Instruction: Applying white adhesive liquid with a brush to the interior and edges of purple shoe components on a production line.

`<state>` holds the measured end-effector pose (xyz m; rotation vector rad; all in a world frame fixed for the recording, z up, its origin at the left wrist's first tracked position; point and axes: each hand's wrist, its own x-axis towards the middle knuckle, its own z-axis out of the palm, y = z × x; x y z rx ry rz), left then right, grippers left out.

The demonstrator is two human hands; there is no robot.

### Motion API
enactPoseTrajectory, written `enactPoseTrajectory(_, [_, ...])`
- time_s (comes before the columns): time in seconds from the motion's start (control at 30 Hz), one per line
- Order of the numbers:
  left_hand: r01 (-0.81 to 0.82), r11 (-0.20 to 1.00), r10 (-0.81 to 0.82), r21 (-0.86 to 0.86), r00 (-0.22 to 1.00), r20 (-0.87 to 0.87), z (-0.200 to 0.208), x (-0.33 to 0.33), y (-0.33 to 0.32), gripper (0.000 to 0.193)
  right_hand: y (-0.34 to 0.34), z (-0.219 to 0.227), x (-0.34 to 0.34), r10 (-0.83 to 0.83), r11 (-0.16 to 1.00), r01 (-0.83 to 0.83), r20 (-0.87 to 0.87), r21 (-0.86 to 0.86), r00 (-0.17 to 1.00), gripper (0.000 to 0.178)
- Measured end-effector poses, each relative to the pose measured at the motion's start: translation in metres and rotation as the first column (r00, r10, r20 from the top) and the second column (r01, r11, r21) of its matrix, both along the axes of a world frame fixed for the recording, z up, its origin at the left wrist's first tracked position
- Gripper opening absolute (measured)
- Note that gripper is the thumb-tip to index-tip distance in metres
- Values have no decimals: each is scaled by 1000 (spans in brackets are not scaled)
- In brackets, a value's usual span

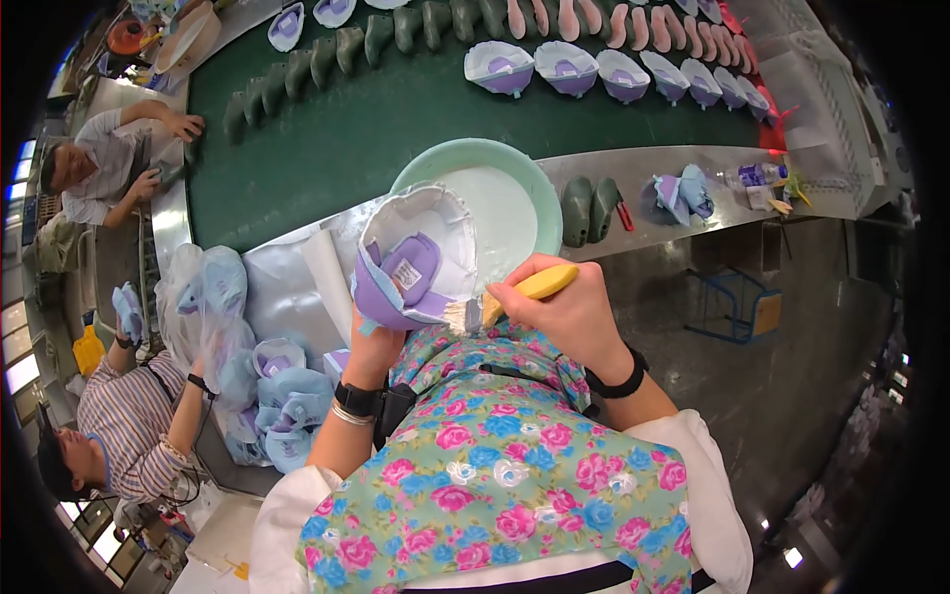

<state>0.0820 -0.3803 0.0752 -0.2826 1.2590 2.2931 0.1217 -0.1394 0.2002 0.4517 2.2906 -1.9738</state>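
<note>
My left hand (372,348) is closed under a purple shoe upper (381,295) and tilts it so its white-edged underside faces up. A purple piece with a small white label shows inside. Pinched in my right hand (574,315) is a paintbrush (542,282) with a yellow handle. Its pale bristles touch or nearly touch the upper's near edge. Just beyond both hands stands a light green basin (539,183) with white liquid in it, and the upper overlaps its left side.
A green conveyor belt (317,148) carries rows of dark shoe lasts, pink insoles and purple uppers. At left lies a pile of blue uppers (297,396). Two lasts (589,210), red-handled pliers (624,213) and a bottle (760,175) sit on the right ledge. Two people work at left.
</note>
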Motion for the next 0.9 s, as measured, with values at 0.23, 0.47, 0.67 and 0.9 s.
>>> enactPoseTrajectory(0.23, [-101,994,87,31,947,309,19,-4,5,20,35,-29,-20,-153,961,172,-102,217,983,15])
enactPoseTrajectory(0.47, [-51,876,-336,479,647,684,21,6,8,43,-1,18,-49,458,876,-482,-335,12,824,11])
enactPoseTrajectory(0.67, [178,818,-550,547,520,654,35,-6,41,24,37,-19,-66,302,947,-266,-205,182,931,10])
enactPoseTrajectory(0.9, [218,919,-364,328,786,500,1,-74,48,14,108,-25,-12,-326,944,330,127,-14,937,19])
